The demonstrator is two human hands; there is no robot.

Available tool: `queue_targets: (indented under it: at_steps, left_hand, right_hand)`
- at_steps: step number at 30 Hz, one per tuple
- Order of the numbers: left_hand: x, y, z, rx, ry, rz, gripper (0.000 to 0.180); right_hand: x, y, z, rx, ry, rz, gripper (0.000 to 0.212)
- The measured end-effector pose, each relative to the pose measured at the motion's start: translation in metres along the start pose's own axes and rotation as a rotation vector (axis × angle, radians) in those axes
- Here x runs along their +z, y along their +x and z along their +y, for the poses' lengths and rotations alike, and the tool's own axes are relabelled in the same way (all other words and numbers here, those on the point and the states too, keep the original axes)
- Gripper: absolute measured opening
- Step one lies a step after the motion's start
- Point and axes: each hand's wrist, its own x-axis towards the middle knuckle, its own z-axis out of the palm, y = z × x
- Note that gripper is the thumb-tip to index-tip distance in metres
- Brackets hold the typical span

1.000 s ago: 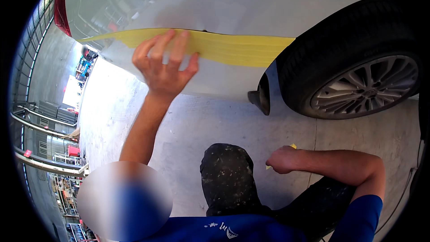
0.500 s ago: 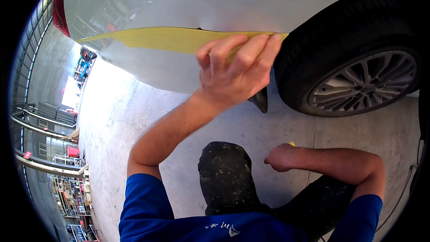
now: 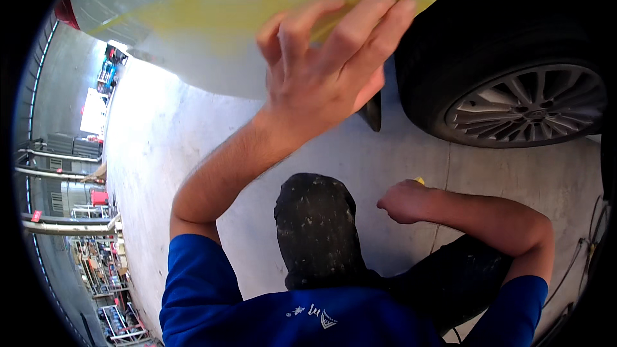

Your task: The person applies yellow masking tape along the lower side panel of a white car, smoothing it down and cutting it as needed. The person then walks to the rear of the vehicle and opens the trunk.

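My left hand [image 3: 324, 67] is raised to the car's lower side panel, its fingers bent and spread apart. Its fingertips are at a yellow band [image 3: 225, 16] that looks like masking tape; whether they touch it I cannot tell. The band runs along the panel from near the tail light to the wheel arch, its upper edge sharp. Lower down, in front of my right knee, my right hand [image 3: 405, 201] is closed in a fist. A small yellow thing [image 3: 420, 180] pokes out from it, mostly hidden by the hand.
The black tyre [image 3: 427, 77] with its silver spoked wheel [image 3: 533, 109] stands just right of my left hand. A dark flap [image 3: 373, 114] hangs behind my wrist. Cables [image 3: 578, 250] lie on the concrete floor at far right; loaded shelves [image 3: 99, 263] stand at far left.
The car and wheel sit higher in the picture as my view has shifted. My left hand's fingers have spread wider at the band. The right fist keeps its pose.
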Motion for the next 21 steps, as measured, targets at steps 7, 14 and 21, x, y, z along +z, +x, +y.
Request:
queue_targets:
  at_steps: [7,14,21]
  left_hand:
    - [0.001,0.003,0.008,-0.034,-0.021,0.07,0.062]
    - [-0.002,-0.008,-0.014,-0.081,0.026,0.091,0.05]
    - [0.01,-0.012,-0.01,-0.162,0.11,0.233,0.039]
  right_hand:
    - [-0.005,0.005,-0.004,0.027,-0.002,-0.061,0.02]
    - [-0.004,0.004,-0.002,0.053,0.018,-0.089,0.023]
    - [-0.002,0.015,-0.004,0.057,-0.006,-0.126,0.024]
